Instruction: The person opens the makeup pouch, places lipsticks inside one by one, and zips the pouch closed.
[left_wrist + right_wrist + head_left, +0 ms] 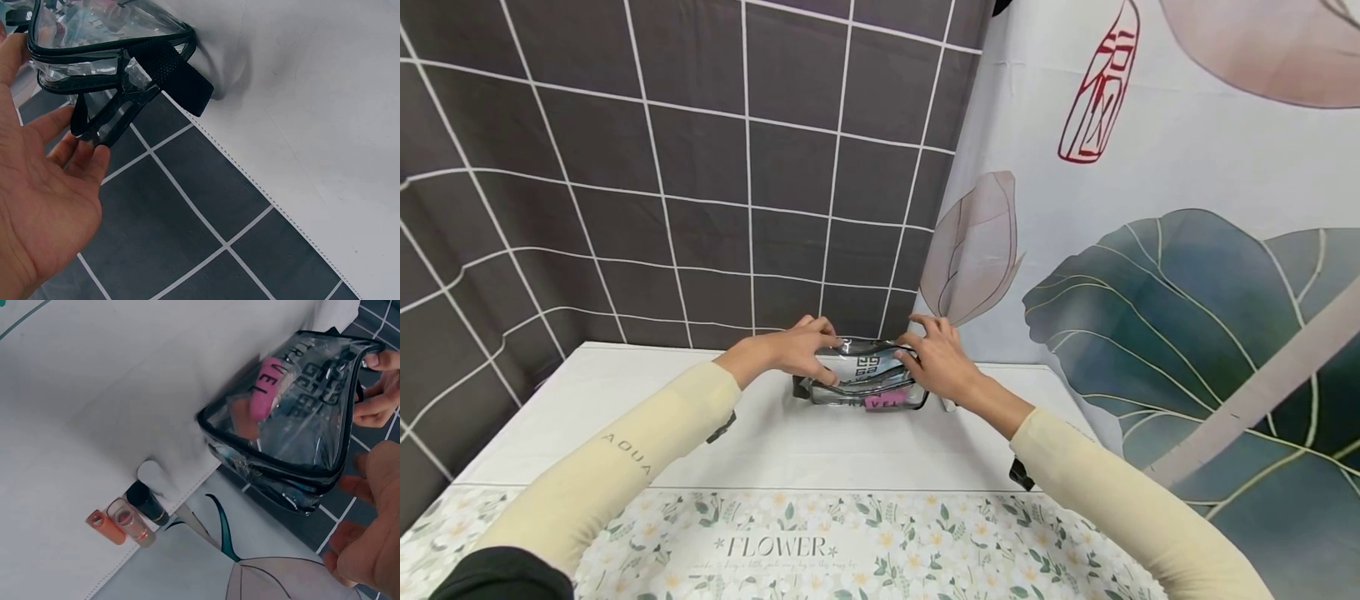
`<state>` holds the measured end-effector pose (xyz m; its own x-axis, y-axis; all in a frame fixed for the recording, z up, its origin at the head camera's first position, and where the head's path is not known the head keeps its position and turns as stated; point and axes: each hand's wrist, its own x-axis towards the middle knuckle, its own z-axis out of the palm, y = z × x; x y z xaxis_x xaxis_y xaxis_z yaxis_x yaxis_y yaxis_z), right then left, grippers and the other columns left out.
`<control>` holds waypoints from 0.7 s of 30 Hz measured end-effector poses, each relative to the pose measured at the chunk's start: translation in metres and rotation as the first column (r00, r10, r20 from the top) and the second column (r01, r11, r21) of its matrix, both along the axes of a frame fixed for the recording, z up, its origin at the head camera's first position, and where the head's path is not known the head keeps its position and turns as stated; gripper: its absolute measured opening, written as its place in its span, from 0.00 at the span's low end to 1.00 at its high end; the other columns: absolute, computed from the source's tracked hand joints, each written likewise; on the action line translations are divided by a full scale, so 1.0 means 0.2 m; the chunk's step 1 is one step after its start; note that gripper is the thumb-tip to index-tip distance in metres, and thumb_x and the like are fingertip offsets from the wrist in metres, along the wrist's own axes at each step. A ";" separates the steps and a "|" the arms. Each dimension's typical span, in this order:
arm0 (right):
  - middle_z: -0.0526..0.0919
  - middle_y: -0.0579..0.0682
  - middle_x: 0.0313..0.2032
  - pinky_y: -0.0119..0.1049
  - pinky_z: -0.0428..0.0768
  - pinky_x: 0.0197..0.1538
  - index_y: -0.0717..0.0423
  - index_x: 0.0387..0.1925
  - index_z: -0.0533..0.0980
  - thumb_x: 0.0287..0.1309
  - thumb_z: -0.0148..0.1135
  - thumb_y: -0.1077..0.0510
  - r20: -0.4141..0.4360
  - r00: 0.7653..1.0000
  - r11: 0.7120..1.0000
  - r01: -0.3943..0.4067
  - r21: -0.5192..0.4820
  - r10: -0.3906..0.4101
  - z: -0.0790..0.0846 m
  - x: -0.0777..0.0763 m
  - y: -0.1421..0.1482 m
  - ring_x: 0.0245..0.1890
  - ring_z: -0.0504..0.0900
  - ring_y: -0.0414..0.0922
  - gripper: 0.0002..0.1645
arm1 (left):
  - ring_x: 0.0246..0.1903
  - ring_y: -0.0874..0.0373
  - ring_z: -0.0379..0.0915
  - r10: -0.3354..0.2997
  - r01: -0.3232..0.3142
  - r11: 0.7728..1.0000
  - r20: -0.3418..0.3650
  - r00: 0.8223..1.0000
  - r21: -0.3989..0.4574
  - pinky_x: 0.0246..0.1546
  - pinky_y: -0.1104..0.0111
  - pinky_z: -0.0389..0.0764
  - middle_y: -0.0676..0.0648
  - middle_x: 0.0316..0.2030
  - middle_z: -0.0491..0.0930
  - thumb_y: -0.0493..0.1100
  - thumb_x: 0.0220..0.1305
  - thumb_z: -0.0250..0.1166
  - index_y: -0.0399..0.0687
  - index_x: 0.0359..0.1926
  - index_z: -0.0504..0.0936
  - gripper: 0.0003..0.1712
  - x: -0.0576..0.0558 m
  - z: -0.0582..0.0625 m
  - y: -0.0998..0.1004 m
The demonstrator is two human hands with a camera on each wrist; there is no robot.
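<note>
A clear toiletry bag [850, 367] with black trim and printed lettering stands at the table's far edge. Its top gapes, and a pink item [265, 390] shows through the plastic. My left hand [793, 350] grips the bag's upper rim at the left, the thumb over the front edge. In the left wrist view the fingers of this hand [53, 181] curl at a black-edged flap. My right hand [943, 358] is at the bag's right end, fingers spread and touching its rim. The right wrist view shows this hand [375, 531] with loosely bent fingers beside the black edge.
Right of the bag, small cosmetic tubes lie by the table edge: an orange one [106, 526], a clear pinkish one [131, 522], a black one [148, 503] and a white one [156, 478]. A floral mat [925, 542] covers the near side. Dark tiled cloth [700, 150] hangs behind.
</note>
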<state>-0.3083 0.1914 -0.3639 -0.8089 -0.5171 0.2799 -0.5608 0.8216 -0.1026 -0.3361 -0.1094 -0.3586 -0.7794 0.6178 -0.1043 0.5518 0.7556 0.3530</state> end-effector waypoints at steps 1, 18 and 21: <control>0.69 0.70 0.81 0.72 0.68 0.73 0.57 0.65 0.86 0.86 0.60 0.50 0.001 1.000 1.000 0.002 -0.004 -0.002 0.00 0.00 0.01 0.75 0.68 0.70 0.21 | 0.70 0.43 0.61 -0.001 0.001 1.000 -0.001 1.000 -0.002 0.75 0.42 0.72 0.37 0.76 0.68 0.61 0.67 0.72 0.39 0.83 0.73 0.52 0.00 0.00 0.00; 0.68 0.73 0.81 0.72 0.67 0.72 0.60 0.64 0.83 0.88 0.57 0.50 0.012 0.998 0.995 0.060 -0.082 -0.059 -0.02 -0.03 0.12 0.77 0.66 0.71 0.21 | 0.70 0.43 0.61 0.007 -0.007 1.000 0.017 1.000 0.002 0.74 0.42 0.73 0.37 0.77 0.67 0.60 0.67 0.72 0.40 0.84 0.72 0.51 0.00 0.01 0.00; 0.68 0.73 0.81 0.72 0.68 0.72 0.61 0.64 0.83 0.88 0.56 0.50 0.003 0.998 0.995 0.067 -0.078 -0.067 -0.03 -0.04 0.13 0.76 0.67 0.72 0.22 | 0.69 0.43 0.61 0.002 -0.002 1.000 0.013 1.000 0.005 0.73 0.42 0.73 0.37 0.76 0.67 0.60 0.67 0.73 0.39 0.84 0.72 0.51 0.00 0.01 0.00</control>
<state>-0.3171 0.2178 -0.3699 -0.8411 -0.4386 0.3165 -0.5048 0.8467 -0.1680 -0.3367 -0.1094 -0.3575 -0.7792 0.6169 -0.1113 0.5455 0.7547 0.3644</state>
